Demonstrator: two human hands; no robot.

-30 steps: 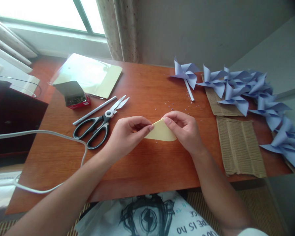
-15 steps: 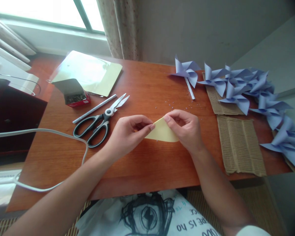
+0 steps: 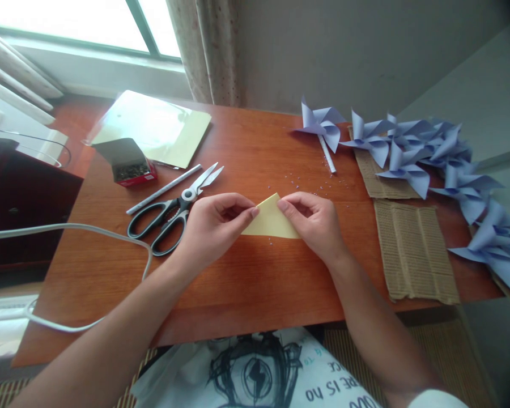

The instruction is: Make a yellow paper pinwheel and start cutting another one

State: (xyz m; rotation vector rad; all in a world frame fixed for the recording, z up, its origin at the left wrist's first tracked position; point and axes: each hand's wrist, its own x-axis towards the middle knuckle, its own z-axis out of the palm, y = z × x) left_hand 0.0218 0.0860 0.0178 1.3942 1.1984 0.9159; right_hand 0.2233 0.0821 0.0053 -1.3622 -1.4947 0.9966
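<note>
A folded pale yellow paper (image 3: pixel 270 221) lies as a triangle on the wooden table (image 3: pixel 246 283), its point toward the far side. My left hand (image 3: pixel 212 226) pinches its left edge with thumb and fingertips. My right hand (image 3: pixel 317 224) holds its right side, fingers pressing the fold down. Black-handled scissors (image 3: pixel 172 212) lie just left of my left hand, blades pointing away to the right.
A white rolled stick (image 3: pixel 164 190) lies beside the scissors. A small red box of pins (image 3: pixel 130 164) and a shiny yellow sheet (image 3: pixel 161 127) sit far left. Lilac paper pinwheels (image 3: pixel 412 150) and corrugated cardboard pieces (image 3: pixel 414 252) fill the right side. A white cable (image 3: pixel 80 229) crosses the left edge.
Both hands have shifted slightly left and away with the yellow paper. The paper now lies flatter, as a sharper triangle, pressed to the table.
</note>
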